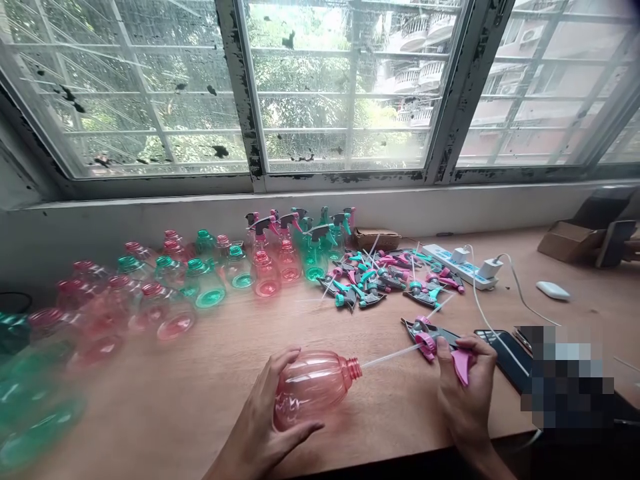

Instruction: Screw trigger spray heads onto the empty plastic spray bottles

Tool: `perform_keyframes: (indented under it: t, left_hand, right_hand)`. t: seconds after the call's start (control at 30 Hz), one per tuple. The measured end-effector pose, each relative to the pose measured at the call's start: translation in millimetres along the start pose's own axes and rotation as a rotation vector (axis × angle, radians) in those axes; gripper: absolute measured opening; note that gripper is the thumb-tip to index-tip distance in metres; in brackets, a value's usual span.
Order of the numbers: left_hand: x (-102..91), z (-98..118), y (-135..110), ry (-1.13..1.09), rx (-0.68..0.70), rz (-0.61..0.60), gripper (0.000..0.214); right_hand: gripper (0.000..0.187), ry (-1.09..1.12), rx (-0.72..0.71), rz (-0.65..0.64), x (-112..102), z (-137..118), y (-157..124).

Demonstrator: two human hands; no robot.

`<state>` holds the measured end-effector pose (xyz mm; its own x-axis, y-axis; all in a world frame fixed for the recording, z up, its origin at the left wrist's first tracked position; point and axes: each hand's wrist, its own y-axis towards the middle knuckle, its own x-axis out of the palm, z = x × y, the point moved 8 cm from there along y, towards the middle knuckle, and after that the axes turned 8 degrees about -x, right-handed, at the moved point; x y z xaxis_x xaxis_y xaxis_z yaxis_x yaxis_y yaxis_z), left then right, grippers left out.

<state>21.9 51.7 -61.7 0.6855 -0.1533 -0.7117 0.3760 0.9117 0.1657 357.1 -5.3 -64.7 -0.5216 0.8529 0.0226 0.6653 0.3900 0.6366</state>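
Note:
My left hand (273, 407) is wrapped around a clear pink bottle (317, 383) that lies tilted on its side, its threaded neck pointing right. In my right hand (467, 387) is a pink and grey spray head (455, 350), gripped near its trigger. From its pink collar a thin dip tube (393, 355) reaches left to the bottle's mouth; whether the tip is inside the neck I cannot tell. Another spray head (417, 327) lies on the table just behind, partly overlapped in view by the held one.
Pink and green bottles (203, 287) stand in rows at the left, and several with sprayers (315, 250) stand at the back. Loose spray heads (375, 277) are heaped beyond my hands. A power strip (463, 267), white mouse (553, 291) and dark phone (505, 357) lie to the right.

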Motion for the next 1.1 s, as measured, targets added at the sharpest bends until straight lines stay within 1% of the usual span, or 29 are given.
perform_keyframes:
  t: [0.07,0.13,0.17,0.23,0.3,0.37,0.43,0.47,0.5,0.53,0.6,0.63,0.67,0.77,0.87,0.93,1.03,1.1]
  left_hand:
    - [0.8,-0.3,0.2,-0.001,-0.001,-0.006,0.079]
    - [1.5,-0.7,0.4,-0.003,0.005,-0.009,0.079]
    - [1.9,-1.3,0.5,-0.003,0.007,-0.010,0.080]
    - [2.7,-3.1,0.8,-0.011,0.001,-0.013,0.080]
    - [3.6,-4.0,1.1,-0.029,-0.002,-0.020,0.081]
    - [4.6,-2.6,1.2,-0.048,0.006,-0.035,0.081]
    - [6.3,-0.2,1.0,-0.062,0.009,-0.057,0.080]
    - [7.1,1.0,0.4,-0.068,0.006,-0.065,0.079]
    - [7.3,1.6,-0.5,-0.079,-0.003,-0.063,0.078]
    - [7.2,1.6,-1.9,-0.097,-0.018,-0.054,0.077]
    - [8.1,-0.6,-6.1,-0.151,-0.062,-0.034,0.075]
    - [10.3,-2.9,-8.7,-0.189,-0.091,-0.036,0.075]
    - [13.8,-5.6,-11.4,-0.226,-0.121,-0.051,0.077]
    - [25.1,-13.4,-17.4,-0.339,-0.192,-0.091,0.093]
    - [29.5,-17.6,-18.1,-0.423,-0.223,-0.082,0.114]
    - [32.1,-16.6,-16.7,-0.439,-0.225,-0.113,0.117]
    - [31.8,-13.9,-14.2,-0.376,-0.212,-0.136,0.105]
    - [29.1,-12.8,-13.2,-0.307,-0.179,-0.112,0.097]
  right_hand:
    - [0.026,0.011,0.013,-0.091,8.0,2.9,-4.2]
    - [0.035,0.026,0.039,-0.217,17.7,6.5,-10.1]
    - [0.041,0.032,0.033,-0.311,24.4,6.5,-13.8]
    - [0.046,0.060,-0.035,-0.528,39.1,0.9,-22.4]
    - [0.039,0.116,-0.132,-0.713,50.4,-9.2,-31.5]
    - [0.022,0.185,-0.175,-0.815,56.1,-17.0,-37.2]
    - [0.010,0.239,-0.168,-0.884,60.3,-21.4,-40.6]
    - [0.008,0.275,-0.147,-0.931,63.0,-22.6,-43.1]
    - [0.011,0.311,-0.116,-0.970,65.3,-23.1,-45.4]
    - [0.017,0.352,-0.074,-0.986,66.4,-22.9,-46.4]
    - [0.031,0.440,0.049,-0.933,65.0,-19.5,-44.4]
    - [0.034,0.474,0.118,-0.897,63.6,-17.0,-43.8]
    - [0.032,0.491,0.179,-0.875,62.4,-14.8,-44.6]
    - [0.026,0.510,0.362,-0.903,61.1,-9.9,-56.0]
    - [0.033,0.517,0.489,-0.869,56.2,-4.5,-63.8]
    - [0.038,0.509,0.537,-0.901,55.9,-1.2,-69.5]
    - [0.044,0.450,0.567,-0.970,57.9,3.2,-74.3]
    - [0.049,0.419,0.551,-1.050,61.5,0.7,-77.0]
